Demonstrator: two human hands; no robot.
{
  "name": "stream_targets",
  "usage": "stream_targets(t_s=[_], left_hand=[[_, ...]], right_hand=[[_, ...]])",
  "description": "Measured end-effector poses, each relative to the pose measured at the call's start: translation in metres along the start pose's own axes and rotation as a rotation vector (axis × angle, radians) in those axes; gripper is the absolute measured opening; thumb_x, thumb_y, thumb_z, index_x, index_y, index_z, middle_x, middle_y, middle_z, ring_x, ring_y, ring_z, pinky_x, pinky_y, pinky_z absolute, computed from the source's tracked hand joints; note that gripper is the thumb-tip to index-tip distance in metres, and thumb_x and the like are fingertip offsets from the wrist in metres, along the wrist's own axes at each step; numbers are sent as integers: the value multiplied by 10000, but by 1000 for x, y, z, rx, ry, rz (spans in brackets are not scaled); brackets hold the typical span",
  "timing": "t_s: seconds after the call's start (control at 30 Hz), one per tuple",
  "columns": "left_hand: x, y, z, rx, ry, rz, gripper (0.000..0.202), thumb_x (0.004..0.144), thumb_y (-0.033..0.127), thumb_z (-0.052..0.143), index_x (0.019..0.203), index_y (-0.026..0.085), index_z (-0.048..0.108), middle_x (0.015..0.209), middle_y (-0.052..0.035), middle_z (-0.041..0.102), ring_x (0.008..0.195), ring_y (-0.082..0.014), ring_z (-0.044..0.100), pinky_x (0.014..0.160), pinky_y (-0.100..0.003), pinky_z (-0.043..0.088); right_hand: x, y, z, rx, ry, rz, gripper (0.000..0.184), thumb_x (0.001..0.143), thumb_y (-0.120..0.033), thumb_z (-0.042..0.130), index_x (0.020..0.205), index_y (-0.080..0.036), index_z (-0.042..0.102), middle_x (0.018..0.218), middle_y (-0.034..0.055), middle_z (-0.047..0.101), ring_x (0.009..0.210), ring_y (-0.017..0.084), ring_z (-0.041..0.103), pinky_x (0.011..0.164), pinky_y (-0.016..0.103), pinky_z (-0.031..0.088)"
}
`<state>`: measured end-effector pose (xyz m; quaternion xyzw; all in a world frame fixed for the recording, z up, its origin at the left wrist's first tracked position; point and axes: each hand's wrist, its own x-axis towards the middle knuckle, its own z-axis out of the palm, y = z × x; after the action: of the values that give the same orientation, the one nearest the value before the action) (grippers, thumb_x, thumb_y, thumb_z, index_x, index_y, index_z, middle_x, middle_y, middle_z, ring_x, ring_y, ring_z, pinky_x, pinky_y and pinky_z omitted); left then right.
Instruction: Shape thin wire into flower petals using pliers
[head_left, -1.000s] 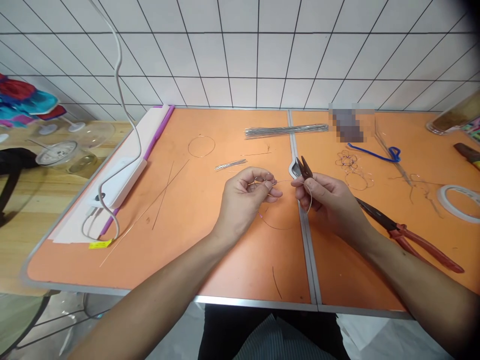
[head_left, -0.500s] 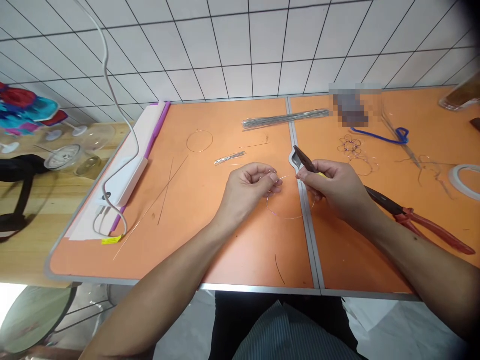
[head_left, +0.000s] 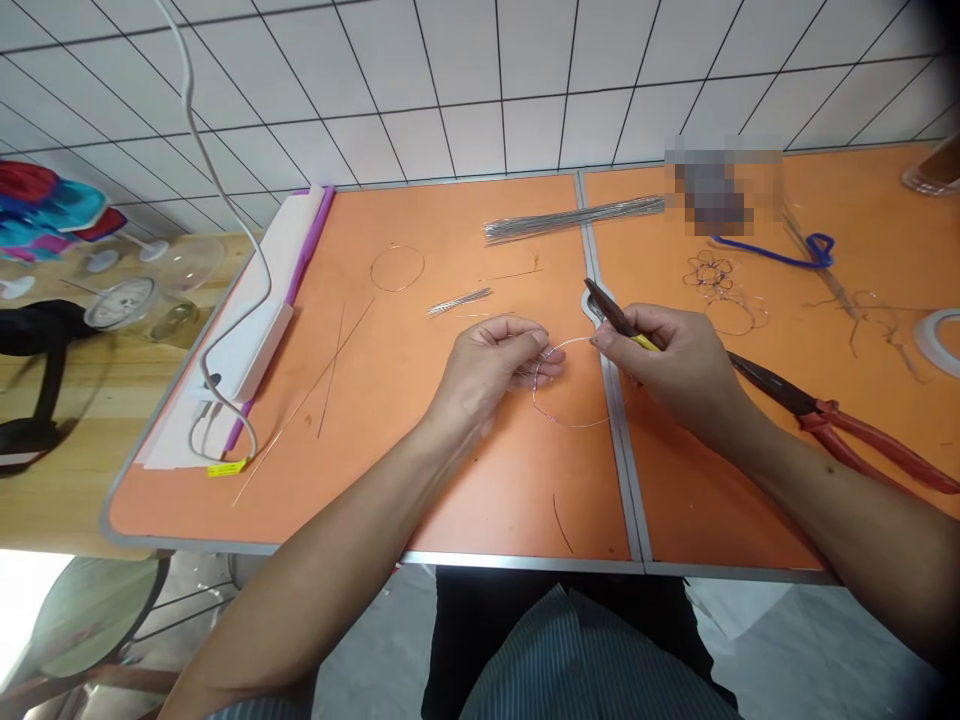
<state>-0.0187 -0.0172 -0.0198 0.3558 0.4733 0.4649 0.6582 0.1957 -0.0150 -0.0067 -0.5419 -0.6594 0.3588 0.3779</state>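
Observation:
In the middle of the orange table, my left hand (head_left: 499, 365) pinches a ring of thin wire (head_left: 574, 424) between thumb and forefinger, its other fingers loosely curled beneath. My right hand (head_left: 667, 355) is wrapped round pliers with dark jaws (head_left: 608, 304) and a yellow handle; the jaws point up and left, away from the ring. The ring's upper side reaches the fingertips of my right hand, which seem to touch it. Just beyond my left hand lies a small bundle of short wires (head_left: 459, 301). Larger red-handled pliers (head_left: 832, 420) rest beside my right forearm.
A long wire bundle (head_left: 555, 222) lies at the back. Flower-shaped wire (head_left: 707, 270), a blue bent wire (head_left: 772, 253) and a white tape roll (head_left: 934, 345) are right. Loose wires (head_left: 322, 375), a wire circle (head_left: 397, 268) and a white power strip (head_left: 255, 350) are left.
The wire ring now shows as a rounder arc spanning both hands, where a short end stuck out from my left fingers before. My left fingers have loosened slightly; the pliers stay in my right hand.

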Motion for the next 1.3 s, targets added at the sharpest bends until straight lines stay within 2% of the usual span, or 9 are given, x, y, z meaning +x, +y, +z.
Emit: stream_targets(t_s=[0.3,0.6,0.83,0.93,1.0,1.1,1.2,1.3], left_hand=[[-3,8,4,-2,27,-65,160,849,235,845,847,153,708,783,-81,793,677,-166,756,693,-291,601],[-1,3,3,-59,46,-49,89,851,153,800,812,123,726,751,-86,772,683,-165,753,679,-280,588],[-2,4,3,-72,55,-34,100,843,116,790,782,129,712,717,-75,761,642,-155,732,703,-295,605],[-1,4,3,-96,-1,-51,162,878,236,854,873,134,728,833,-103,805,737,-176,777,775,-315,630],[0,5,2,-114,-28,-67,306,893,406,879,923,140,731,919,-130,825,801,-201,802,814,-337,644],[2,6,2,-133,-28,-83,487,911,623,816,923,145,726,948,-151,829,833,-233,816,810,-352,656],[2,7,2,-141,-37,-93,574,920,723,748,923,149,724,954,-163,832,835,-247,819,798,-356,662],[2,7,2,-129,-58,-109,587,913,740,740,939,154,727,959,-173,837,837,-258,823,802,-367,665]], right_hand=[[-3,-6,6,-121,49,-32,247,922,-264,693,701,-231,588,626,-33,444,577,139,363,554,334,281],[-6,0,10,-235,84,-175,237,934,-242,692,730,-243,573,618,-38,433,582,149,373,576,340,298],[-5,0,11,-212,93,-184,227,922,-240,699,729,-241,579,619,-35,451,581,144,376,571,335,300],[-1,1,10,-164,106,-136,211,912,-263,701,727,-236,604,621,-29,476,584,144,393,561,327,306],[1,3,8,-130,117,-99,205,904,-283,702,723,-232,620,627,-22,489,588,145,408,554,320,309],[4,5,6,-92,128,-61,206,894,-310,707,720,-229,633,638,-17,489,594,147,424,552,311,321],[4,5,6,-65,128,-46,204,889,-329,716,727,-230,641,647,-14,490,603,151,434,556,308,337],[3,4,7,-60,122,-50,203,885,-339,719,732,-230,643,655,-13,498,611,154,441,563,311,344]])
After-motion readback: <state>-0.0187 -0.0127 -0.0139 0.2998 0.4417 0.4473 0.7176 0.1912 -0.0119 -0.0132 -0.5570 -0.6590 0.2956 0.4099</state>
